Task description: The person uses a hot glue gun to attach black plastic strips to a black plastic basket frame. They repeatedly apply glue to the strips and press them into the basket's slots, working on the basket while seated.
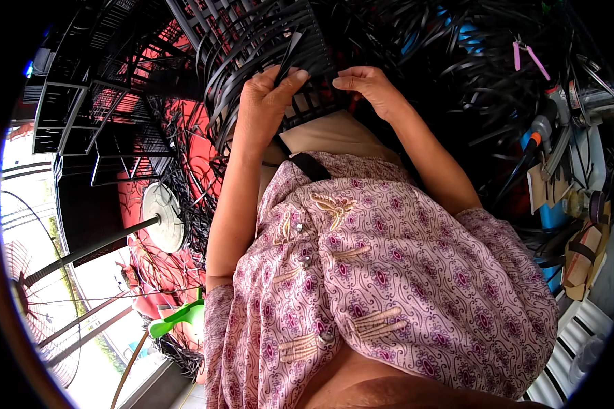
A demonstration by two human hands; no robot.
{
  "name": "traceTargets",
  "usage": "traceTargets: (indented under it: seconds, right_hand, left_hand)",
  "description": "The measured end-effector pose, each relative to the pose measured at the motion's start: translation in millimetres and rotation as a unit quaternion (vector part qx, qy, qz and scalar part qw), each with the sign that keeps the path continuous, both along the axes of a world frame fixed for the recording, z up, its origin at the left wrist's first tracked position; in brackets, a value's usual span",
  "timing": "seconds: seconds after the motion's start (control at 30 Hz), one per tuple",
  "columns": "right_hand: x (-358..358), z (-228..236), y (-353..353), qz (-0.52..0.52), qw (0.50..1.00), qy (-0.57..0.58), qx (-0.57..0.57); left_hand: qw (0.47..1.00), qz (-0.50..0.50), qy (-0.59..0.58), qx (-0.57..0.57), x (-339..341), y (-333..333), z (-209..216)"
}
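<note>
A black basket-like piece woven from flat plastic strips stands over my lap, its loose strip ends curling out to the left. My left hand is closed at its near side, with a black plastic strip rising from between the thumb and fingers. To the right of it, my right hand has thumb and forefinger brought together near the woven piece's corner. Whatever lies between those fingertips is lost against the dark background. Beige cloth covers my lap below both hands.
Bundles of black strips spread at the upper right, near pink-handled cutters. A fan with a round white base lies at left, by a green scoop. Black metal racks stand at the upper left.
</note>
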State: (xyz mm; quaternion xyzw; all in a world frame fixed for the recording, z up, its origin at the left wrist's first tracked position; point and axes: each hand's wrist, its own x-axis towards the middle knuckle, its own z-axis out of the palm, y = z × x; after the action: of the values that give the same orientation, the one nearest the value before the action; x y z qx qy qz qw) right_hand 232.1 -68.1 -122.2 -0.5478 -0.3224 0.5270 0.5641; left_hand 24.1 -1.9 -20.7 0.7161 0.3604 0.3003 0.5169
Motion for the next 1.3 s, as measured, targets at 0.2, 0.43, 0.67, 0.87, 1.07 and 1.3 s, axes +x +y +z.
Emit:
traceTargets:
  seconds: [0.2,0.43,0.67,0.87,1.07,1.3]
  right_hand:
    - [2.0,-5.2,3.3,0.029,0.999,0.027,0.006]
    - [-0.7,-10.1,1.2,0.032,0.999,0.033,0.006]
    - [43.8,33.9,-54.7,-0.054,0.993,-0.102,0.016]
    - [176.9,100.7,-189.9,-0.393,0.869,-0.299,-0.001]
    - [262.3,97.9,-255.0,-0.439,0.546,-0.608,-0.375]
    - [301.7,91.9,-250.6,-0.305,0.592,-0.586,-0.462]
  left_hand:
    - [0.993,-0.008,0.110,0.034,9.8,-5.9,1.5]
    - [0.983,0.028,0.167,0.065,18.4,0.4,-9.6]
    - [0.969,0.059,0.187,0.154,22.3,0.6,-17.0]
    - [0.950,0.047,0.212,0.224,30.2,3.4,-22.5]
    - [0.955,0.080,0.186,0.219,27.8,-0.5,-25.6]
    - [0.947,0.070,0.184,0.254,29.1,8.9,-40.1]
